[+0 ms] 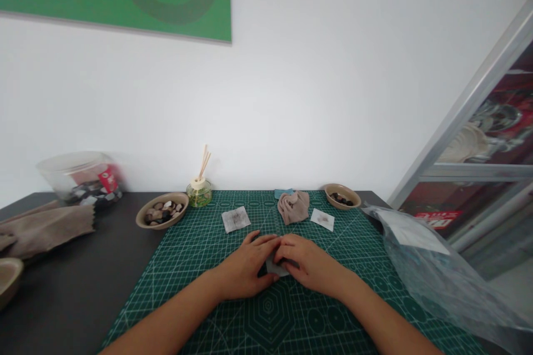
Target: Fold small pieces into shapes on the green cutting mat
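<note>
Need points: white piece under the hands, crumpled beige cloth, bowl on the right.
White piece (277, 270): head view, on its exposed near part.
Beige cloth (293, 207): head view, middle of its crumpled folds.
Bowl on the right (343, 189): head view, bare inner wall, far side.

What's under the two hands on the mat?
Part of a small white piece shows between the left hand and the right hand, over the green mat. The hands cover the rest, so its full outline and anything else beneath them cannot be seen.
</note>
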Demonstrator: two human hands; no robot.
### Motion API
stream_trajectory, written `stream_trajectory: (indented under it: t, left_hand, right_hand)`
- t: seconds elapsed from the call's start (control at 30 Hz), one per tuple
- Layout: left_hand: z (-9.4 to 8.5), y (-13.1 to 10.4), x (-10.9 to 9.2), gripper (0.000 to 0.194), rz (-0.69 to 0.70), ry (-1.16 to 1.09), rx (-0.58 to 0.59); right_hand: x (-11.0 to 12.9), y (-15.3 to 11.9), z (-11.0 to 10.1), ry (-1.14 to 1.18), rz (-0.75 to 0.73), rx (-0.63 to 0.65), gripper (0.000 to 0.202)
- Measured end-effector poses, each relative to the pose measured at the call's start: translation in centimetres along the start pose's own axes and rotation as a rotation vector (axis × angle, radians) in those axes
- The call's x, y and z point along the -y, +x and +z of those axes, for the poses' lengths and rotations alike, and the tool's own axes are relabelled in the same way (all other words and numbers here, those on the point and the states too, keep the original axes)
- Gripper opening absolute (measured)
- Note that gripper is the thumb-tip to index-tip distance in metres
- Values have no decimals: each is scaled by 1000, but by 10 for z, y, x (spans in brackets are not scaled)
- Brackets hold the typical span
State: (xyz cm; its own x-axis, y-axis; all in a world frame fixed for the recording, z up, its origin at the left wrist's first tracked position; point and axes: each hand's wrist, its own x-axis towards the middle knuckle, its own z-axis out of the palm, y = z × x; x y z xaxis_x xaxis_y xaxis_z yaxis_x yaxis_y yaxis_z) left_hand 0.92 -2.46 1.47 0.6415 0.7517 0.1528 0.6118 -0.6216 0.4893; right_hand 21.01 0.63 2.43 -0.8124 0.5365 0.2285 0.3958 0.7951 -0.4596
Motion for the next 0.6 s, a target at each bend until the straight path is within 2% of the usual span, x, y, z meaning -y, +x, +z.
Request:
stream_trajectory:
  t: [0.47,0.6]
  left_hand:
    - [0,1,0,58,15,-10,-9]
    - [1,1,1,59,14,-8,-15]
  right_hand:
    - [3,0,-2,8,-28,11,20]
    - [3,1,-2,-15,28,-42,18]
